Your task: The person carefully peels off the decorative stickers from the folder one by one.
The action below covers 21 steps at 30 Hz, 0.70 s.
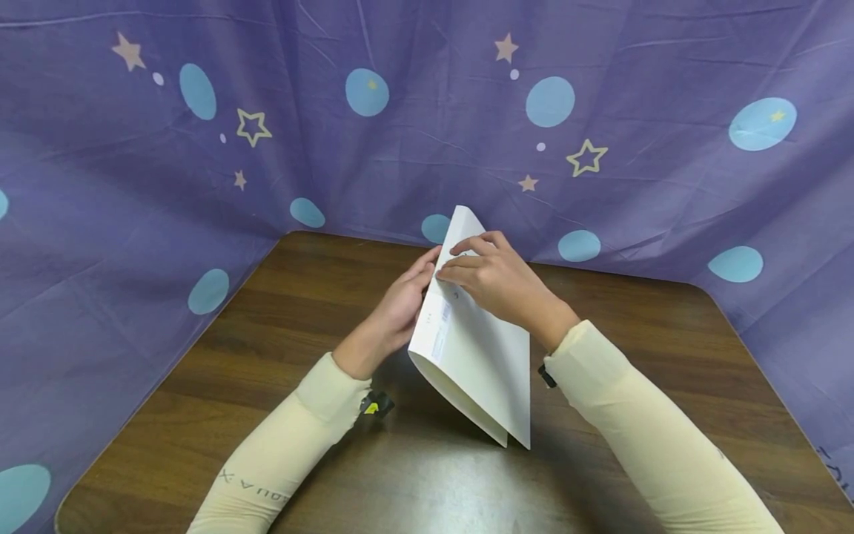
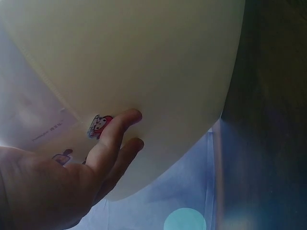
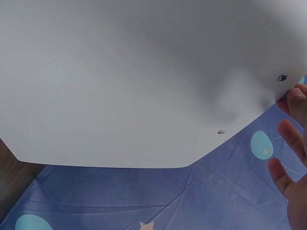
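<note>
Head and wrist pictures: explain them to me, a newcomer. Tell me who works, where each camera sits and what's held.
There is no machine, just a person's bare left hand and right hand. A camera on the head took the wide picture; one on each wrist took the close ones. Over the wooden table, the hands hold a bent white folder, its fold uppermost. The left fingers lie against one side, near a cartoon picture; the right hand is at the fold. I can't tell whether the folder touches the table.

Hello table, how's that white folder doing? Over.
Left hand touching white folder; right hand at its spine. Folder spine up, gaping at near end. Nothing visible in the way.
</note>
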Each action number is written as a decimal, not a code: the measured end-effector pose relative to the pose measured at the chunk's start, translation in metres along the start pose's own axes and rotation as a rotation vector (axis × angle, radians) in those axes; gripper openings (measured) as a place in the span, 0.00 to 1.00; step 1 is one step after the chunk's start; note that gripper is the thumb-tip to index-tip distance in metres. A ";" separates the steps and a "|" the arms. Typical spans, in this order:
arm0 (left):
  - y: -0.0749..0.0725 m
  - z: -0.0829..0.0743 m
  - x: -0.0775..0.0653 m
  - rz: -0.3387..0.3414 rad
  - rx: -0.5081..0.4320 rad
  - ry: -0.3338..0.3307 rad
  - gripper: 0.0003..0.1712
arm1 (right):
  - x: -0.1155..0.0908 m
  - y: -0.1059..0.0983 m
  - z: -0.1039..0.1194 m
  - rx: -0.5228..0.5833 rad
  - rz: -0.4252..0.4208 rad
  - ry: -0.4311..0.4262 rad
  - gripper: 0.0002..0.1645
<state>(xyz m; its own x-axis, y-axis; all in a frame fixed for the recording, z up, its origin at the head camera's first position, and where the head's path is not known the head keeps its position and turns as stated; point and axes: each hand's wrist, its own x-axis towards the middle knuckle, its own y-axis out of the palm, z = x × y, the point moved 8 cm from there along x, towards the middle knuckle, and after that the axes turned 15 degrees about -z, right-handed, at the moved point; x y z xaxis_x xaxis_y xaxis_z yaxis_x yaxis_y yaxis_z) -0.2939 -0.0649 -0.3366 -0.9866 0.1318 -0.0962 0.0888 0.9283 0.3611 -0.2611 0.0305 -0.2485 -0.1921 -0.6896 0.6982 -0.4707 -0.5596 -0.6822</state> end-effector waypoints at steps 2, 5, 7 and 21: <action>0.000 0.000 0.000 -0.001 0.005 -0.001 0.29 | 0.000 0.001 0.000 -0.005 -0.003 0.002 0.21; 0.000 0.000 0.000 0.002 0.006 -0.001 0.29 | 0.000 0.001 0.001 -0.015 -0.014 0.002 0.21; 0.000 0.000 0.000 0.001 0.003 -0.002 0.29 | 0.000 0.001 0.003 -0.017 -0.027 -0.005 0.20; -0.001 0.000 -0.001 -0.001 -0.013 -0.007 0.29 | -0.002 0.004 0.004 -0.059 -0.106 -0.066 0.14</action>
<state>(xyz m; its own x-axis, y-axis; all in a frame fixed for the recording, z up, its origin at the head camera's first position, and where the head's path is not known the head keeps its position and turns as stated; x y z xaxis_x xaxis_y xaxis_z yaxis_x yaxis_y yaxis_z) -0.2933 -0.0654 -0.3370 -0.9856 0.1340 -0.1033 0.0865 0.9239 0.3728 -0.2597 0.0278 -0.2537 -0.0820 -0.6579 0.7486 -0.5357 -0.6044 -0.5898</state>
